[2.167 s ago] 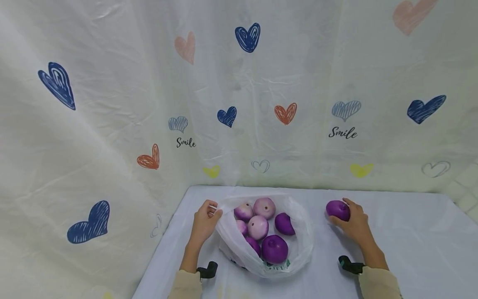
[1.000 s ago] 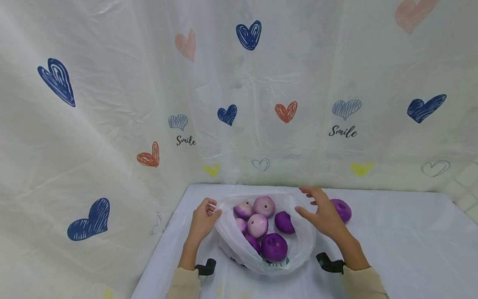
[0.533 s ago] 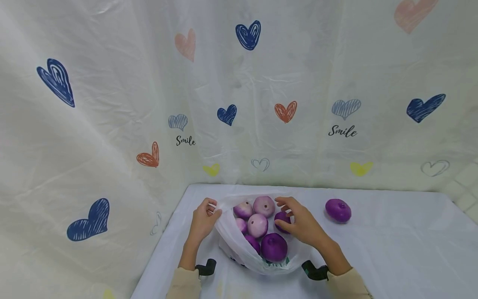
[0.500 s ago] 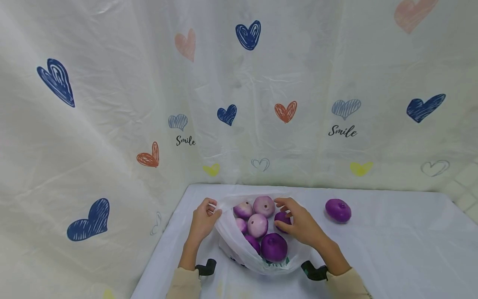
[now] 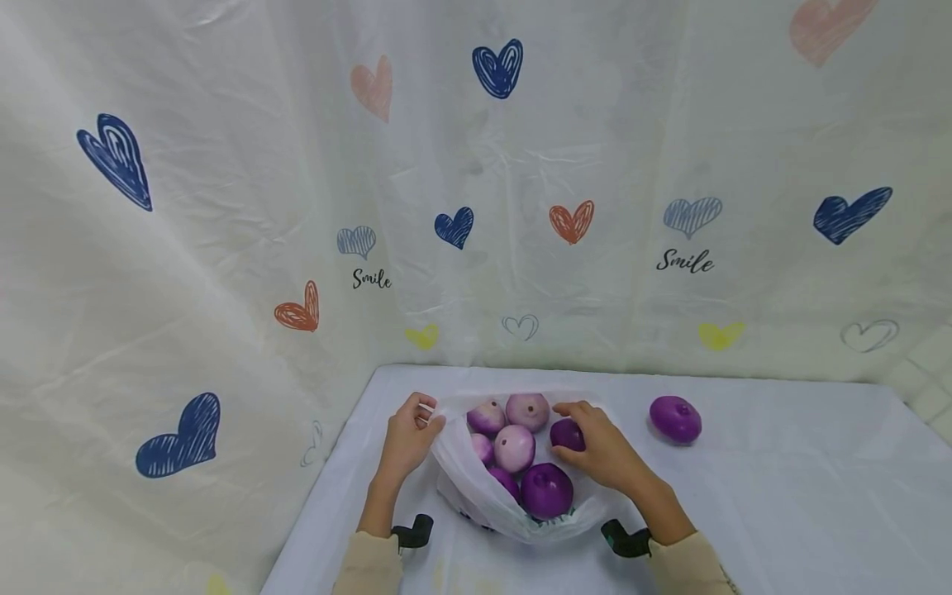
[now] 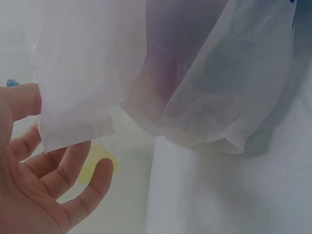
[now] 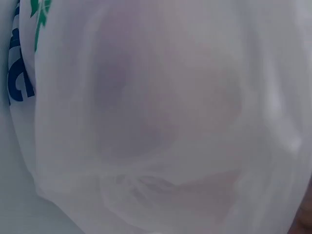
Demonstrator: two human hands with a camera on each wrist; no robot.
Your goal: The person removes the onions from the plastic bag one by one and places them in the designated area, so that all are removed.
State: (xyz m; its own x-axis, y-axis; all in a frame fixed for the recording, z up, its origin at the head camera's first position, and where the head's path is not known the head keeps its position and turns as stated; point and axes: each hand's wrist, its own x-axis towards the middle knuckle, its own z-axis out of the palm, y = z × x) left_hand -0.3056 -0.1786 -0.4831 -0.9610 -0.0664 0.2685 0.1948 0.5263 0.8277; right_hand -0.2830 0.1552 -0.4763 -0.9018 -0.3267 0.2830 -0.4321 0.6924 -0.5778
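In the head view, a white plastic bag (image 5: 476, 500) lies open-mouthed on the table with several purple onions inside, some with pale tops. My left hand (image 5: 406, 434) pinches the bag's left rim between thumb and fingers; the left wrist view shows the thin film (image 6: 83, 87) between them. My right hand (image 5: 602, 446) reaches into the right side of the bag, its thumb and fingers round a dark purple onion (image 5: 566, 434). A large purple onion (image 5: 547, 491) sits at the front. The bag's side (image 7: 146, 122) fills the right wrist view and hides most of that hand.
One purple onion (image 5: 675, 419) rests on the white-covered table (image 5: 811, 487), right of the bag. A pale curtain (image 5: 617, 149) printed with hearts hangs behind and to the left of the table.
My right hand set one onion down on the table at the right, moved left into the bag and closed round another onion. My left hand stays at the bag's rim.
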